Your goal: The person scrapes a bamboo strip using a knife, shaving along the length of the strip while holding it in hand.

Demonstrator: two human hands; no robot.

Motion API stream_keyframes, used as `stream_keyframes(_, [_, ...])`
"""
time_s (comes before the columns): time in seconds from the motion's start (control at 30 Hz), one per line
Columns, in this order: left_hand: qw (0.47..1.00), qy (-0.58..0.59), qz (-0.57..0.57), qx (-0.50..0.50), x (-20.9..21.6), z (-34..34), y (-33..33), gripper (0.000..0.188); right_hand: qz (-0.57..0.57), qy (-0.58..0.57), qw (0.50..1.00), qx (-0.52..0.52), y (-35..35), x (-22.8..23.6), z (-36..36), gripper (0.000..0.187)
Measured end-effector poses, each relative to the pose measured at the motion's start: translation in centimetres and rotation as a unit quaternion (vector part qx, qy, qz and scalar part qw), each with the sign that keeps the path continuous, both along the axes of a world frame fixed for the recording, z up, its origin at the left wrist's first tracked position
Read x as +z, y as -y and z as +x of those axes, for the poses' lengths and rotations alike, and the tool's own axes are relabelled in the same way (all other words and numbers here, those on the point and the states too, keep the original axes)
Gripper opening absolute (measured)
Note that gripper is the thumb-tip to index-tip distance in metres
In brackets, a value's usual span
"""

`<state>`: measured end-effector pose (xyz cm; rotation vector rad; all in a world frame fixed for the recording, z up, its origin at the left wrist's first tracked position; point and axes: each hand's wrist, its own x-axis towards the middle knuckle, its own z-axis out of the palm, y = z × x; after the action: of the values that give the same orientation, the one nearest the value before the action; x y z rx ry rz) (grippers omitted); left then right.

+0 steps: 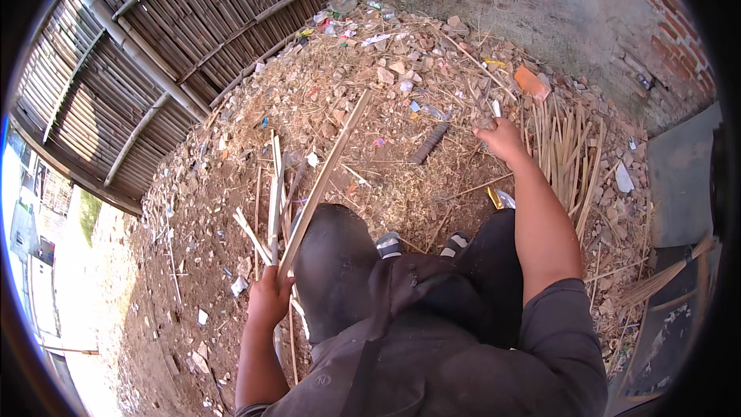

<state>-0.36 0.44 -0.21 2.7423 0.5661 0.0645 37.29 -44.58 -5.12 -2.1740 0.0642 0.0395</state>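
Stony, littered ground (154, 286), strewn with dry straw and rubble, spreads all around me. A slatted bamboo fence (255, 0) stands at upper left, and a weathered brick wall (532, 0) at upper right. My bent knees (332, 262), in dark trousers, show at centre. A heap of pale split strips (557, 147) lies on the ground to my right, beside my forearm. A long pale strip (332, 166) slants up and away from my left hand (270, 297), whose fingers are clenched around its lower end; thinner sticks (275, 189) rise beside it, and I cannot tell whether I grip those too. My right hand (502, 140), reaching forward, is curled tightly around a pale-tipped object (496, 109) that I cannot identify. Near it are a ridged brown bar (429, 144) and 1 orange brick chunk (532, 83).
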Motion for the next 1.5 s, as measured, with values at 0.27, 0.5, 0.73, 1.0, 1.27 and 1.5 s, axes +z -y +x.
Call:
stream_keyframes(0.27, [0.999,0.026,-0.025,0.013,-0.1,0.3,1.5,0.04,-0.058,0.012,0.993,0.1,0.6,1.8,-3.4,0.059])
stream_keyframes(0.5, [0.996,0.036,-0.078,0.029,0.4,0.6,2.7,0.044,-0.126,0.067,0.965,0.221,-4.3,7.1,-7.3,0.062])
stream_keyframes(0.73, [0.998,-0.016,-0.047,-0.033,0.6,0.1,3.0,0.038,-0.17,0.162,0.909,0.345,-9.5,5.6,-10.0,0.035])
stream_keyframes(1.0, [0.999,-0.028,0.015,-0.044,-0.9,0.0,2.3,0.036,-0.231,0.133,0.892,0.366,-12.5,3.5,-9.8,0.034])
stream_keyframes(1.27, [0.997,-0.029,0.05,-0.052,-1.0,-0.1,1.6,0.037,-0.266,0.086,0.878,0.389,-14.7,5.0,-10.0,0.033])
stream_keyframes(1.5, [0.995,-0.065,0.053,-0.047,-0.1,0.6,1.0,0.038,-0.211,0.095,0.926,0.298,-13.0,1.8,-7.2,0.031])
